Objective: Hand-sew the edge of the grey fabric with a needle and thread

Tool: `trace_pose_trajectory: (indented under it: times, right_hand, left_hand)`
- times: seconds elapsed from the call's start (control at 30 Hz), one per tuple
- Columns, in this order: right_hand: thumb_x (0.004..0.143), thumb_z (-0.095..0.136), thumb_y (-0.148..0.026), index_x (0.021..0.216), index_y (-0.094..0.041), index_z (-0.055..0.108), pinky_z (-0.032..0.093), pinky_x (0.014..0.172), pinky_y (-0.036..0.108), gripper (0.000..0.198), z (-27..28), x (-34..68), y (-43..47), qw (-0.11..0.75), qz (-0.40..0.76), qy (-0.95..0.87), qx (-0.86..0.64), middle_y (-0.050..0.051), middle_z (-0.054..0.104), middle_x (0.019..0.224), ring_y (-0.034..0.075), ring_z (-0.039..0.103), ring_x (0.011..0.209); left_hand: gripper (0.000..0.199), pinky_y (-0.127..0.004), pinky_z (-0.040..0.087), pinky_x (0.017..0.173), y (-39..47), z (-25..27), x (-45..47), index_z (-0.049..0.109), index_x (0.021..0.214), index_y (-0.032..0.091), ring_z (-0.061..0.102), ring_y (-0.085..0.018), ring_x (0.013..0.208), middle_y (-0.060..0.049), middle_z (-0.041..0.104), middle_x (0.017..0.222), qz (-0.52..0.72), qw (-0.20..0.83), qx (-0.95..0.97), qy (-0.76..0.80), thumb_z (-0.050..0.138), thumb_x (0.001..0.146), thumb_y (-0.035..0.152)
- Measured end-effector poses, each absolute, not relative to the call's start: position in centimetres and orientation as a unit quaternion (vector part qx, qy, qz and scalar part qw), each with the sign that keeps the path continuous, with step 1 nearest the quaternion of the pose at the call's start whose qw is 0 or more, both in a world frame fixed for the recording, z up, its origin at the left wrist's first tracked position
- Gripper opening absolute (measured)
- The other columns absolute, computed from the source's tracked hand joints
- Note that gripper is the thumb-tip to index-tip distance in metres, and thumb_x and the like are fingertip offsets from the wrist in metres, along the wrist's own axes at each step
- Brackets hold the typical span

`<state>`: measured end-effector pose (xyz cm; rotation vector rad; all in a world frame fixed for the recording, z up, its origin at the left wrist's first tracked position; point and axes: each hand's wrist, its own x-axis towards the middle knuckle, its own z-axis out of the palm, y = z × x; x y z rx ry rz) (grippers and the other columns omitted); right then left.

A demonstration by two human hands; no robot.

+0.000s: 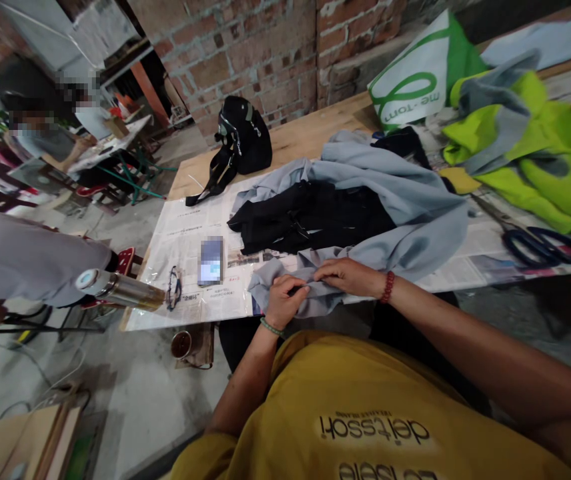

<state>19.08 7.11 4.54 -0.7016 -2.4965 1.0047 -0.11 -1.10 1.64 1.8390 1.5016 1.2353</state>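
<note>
Light grey fabric (395,180) lies bunched across the newspaper-covered table (175,233), its near edge close to my body. My left hand (285,300), with a green bead bracelet, is closed on that edge, thumb and fingers pinched together. Just to its right, my right hand (348,275), wearing a red bead bracelet, grips the same fabric with bent fingers. Whether a small thing such as a needle sits between the fingertips is too small to tell. On top of the grey fabric, beyond both hands, rests a black cloth piece (315,217).
Left of the fabric are a phone (210,260), eyeglasses (174,288) and a steel flask (120,291) at the table edge. Behind stands a black bag (245,137). Large scissors (530,243), yellow-green cloth (550,147) and a white-green bag (420,80) are at right. People sit at left.
</note>
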Motion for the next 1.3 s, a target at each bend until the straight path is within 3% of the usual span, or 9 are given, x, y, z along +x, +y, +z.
trace_pose_trajectory:
  times: [0.33, 0.9, 1.3]
  right_hand:
    - [0.083, 0.044, -0.020, 0.092, -0.018, 0.072, 0.045, 0.071, 0.025, 0.029, 4.3, 19.0, 7.2, 0.173, 0.338, -0.892, -0.247, 0.006, 0.067, 0.086, 0.014, 0.061, 0.076]
    - [0.084, 0.044, -0.022, 0.098, -0.018, 0.070, 0.046, 0.072, 0.021, 0.030, 3.8, 18.2, 6.4, 0.179, 0.404, -0.869, -0.222, 0.002, 0.072, 0.090, 0.013, 0.065, 0.080]
    - [0.080, 0.048, -0.018, 0.085, -0.019, 0.070, 0.047, 0.076, 0.026, 0.023, 4.5, 17.7, 6.1, 0.222, 0.342, -0.879, -0.248, 0.005, 0.067, 0.086, 0.015, 0.062, 0.081]
  left_hand:
    - [0.011, -0.030, 0.044, 0.073, -1.3, 1.6, -0.3, 0.069, 0.075, 0.018, 0.058, -0.015, 0.072, -0.003, 0.065, 0.072, 0.467, 0.252, 0.658, 0.534, 0.064, 0.078, 0.027]
    - [0.010, -0.030, 0.044, 0.073, -1.1, 1.2, -0.5, 0.069, 0.078, 0.017, 0.058, -0.015, 0.074, -0.004, 0.065, 0.074, 0.468, 0.245, 0.667, 0.526, 0.062, 0.079, 0.024]
    - [0.010, -0.031, 0.044, 0.075, -1.1, 1.1, -0.4, 0.068, 0.077, 0.018, 0.059, -0.015, 0.074, -0.003, 0.066, 0.073, 0.449, 0.197, 0.690, 0.532, 0.062, 0.081, 0.025]
